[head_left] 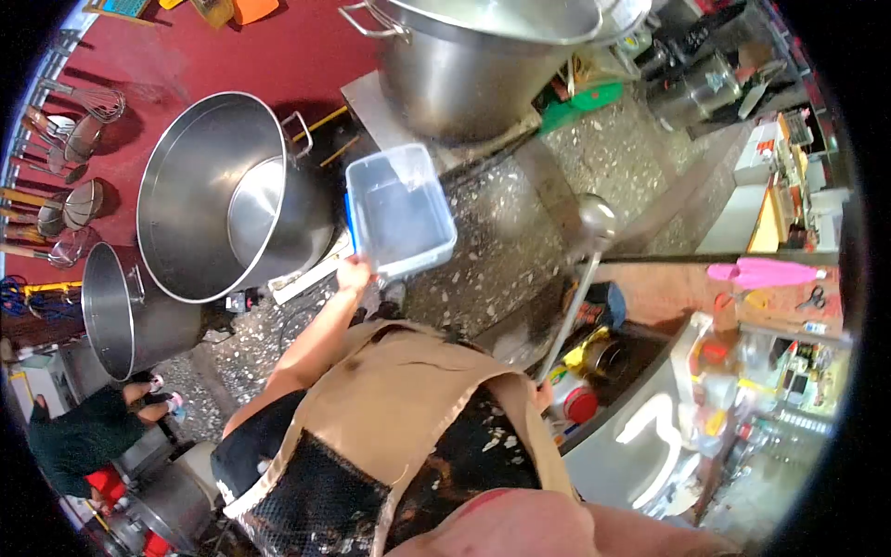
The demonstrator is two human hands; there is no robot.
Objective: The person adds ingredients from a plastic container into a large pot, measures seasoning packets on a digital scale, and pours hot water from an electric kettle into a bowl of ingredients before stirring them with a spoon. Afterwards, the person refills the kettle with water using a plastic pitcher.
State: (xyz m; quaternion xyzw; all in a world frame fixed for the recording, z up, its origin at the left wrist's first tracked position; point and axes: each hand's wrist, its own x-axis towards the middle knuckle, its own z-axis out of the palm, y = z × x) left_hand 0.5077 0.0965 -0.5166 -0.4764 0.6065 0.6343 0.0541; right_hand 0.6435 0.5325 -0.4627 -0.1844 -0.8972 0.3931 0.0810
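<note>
My left hand (353, 274) is closed on the near corner of a clear plastic container (405, 213), held out over the speckled floor. A blue edge shows along the container's left side, and no contents can be made out through its cloudy walls. Over on the right, my right hand (540, 397) grips the end of a long-handled metal ladle (574, 306). Its round bowl (597, 221) points away from me and is slightly blurred. Part of the right hand is hidden by my tan apron (399, 390).
Two deep steel pots (212, 200) (111, 311) stand at left, with a larger pot (483, 74) ahead. Whisks and strainers (83, 200) hang on the red wall. A steel counter (640, 408) and bins lie right. Another person (88, 432) is at lower left.
</note>
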